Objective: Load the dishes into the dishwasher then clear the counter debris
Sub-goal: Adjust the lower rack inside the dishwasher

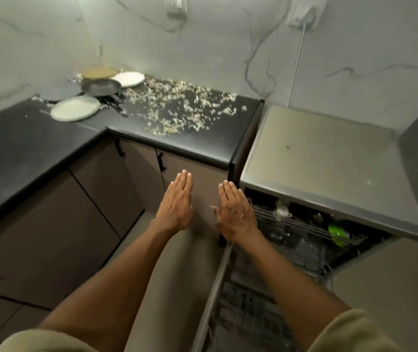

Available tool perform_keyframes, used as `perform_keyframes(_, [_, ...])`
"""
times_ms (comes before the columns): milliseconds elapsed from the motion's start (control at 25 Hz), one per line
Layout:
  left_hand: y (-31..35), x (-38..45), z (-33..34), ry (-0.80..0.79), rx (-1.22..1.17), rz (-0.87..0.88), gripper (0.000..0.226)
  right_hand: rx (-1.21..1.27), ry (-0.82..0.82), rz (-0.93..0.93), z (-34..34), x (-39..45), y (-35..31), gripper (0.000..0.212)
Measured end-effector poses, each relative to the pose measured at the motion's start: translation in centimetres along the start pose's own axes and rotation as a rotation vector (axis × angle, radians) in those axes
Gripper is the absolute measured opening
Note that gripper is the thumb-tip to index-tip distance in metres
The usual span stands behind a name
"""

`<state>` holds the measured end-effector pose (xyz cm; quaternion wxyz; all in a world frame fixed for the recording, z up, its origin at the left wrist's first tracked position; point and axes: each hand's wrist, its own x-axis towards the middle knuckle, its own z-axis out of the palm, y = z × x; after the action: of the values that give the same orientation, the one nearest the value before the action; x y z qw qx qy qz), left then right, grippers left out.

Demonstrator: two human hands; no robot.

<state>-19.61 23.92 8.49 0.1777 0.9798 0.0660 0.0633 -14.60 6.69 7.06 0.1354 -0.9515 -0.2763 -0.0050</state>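
Left grip: the left hand (pixel 177 203) is held out flat, fingers straight and together, holding nothing, in front of the cabinet doors (pixel 96 199).
Right grip: the right hand (pixel 237 213) is likewise flat and apart from anything, just beside the dishwasher (pixel 329 158).
Dishwasher: door down, upper rack (pixel 301 224) pulled out, a green item (pixel 337 233) in it.
Dishes: two pale plates (pixel 75 108) (pixel 129 79), a dark pan (pixel 101 87) and a tan plate (pixel 99 72) clustered in the bench's far corner.
Debris: pale scraps (pixel 177 107) scattered across the black bench (pixel 202 143), between dishes and dishwasher.
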Motion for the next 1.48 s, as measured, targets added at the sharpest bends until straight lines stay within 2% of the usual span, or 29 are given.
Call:
perform_keyframes(200, [-6.1,1.7,-8.8,0.071,0.030,0.114,0.073,-0.059,0.061,0.025,-3.6,3.8,-8.9,0.071])
perform_keyframes(360, [-10.6,1.8,-14.0,0.106,0.012,0.077,0.068,-0.031,0.109,-0.014,-5.8,7.1,-15.6,0.070])
perform_keyframes(600, [-15.1,4.9,-19.2,0.156,0.024,0.081,0.072,-0.019,0.169,-0.052,-7.9,13.0,-21.1,0.070])
perform_keyframes(760, [-17.8,7.7,-19.6,0.173,0.037,0.070,0.076,-0.030,0.163,-0.060,-7.1,17.2,-22.6,0.072])
perform_keyframes(1000, [-23.9,16.3,-19.1,0.138,0.061,0.006,0.079,-0.014,0.150,-0.108,-4.3,29.1,-24.0,0.073])
perform_keyframes(1240, [-27.5,26.8,-18.2,0.123,0.077,-0.053,0.082,-0.003,0.061,-0.102,-1.0,40.4,-22.8,0.072])
perform_keyframes(1480, [-31.6,33.8,-15.7,0.067,0.092,-0.074,0.082,-0.012,-0.035,-0.114,1.8,49.0,-22.0,0.069])
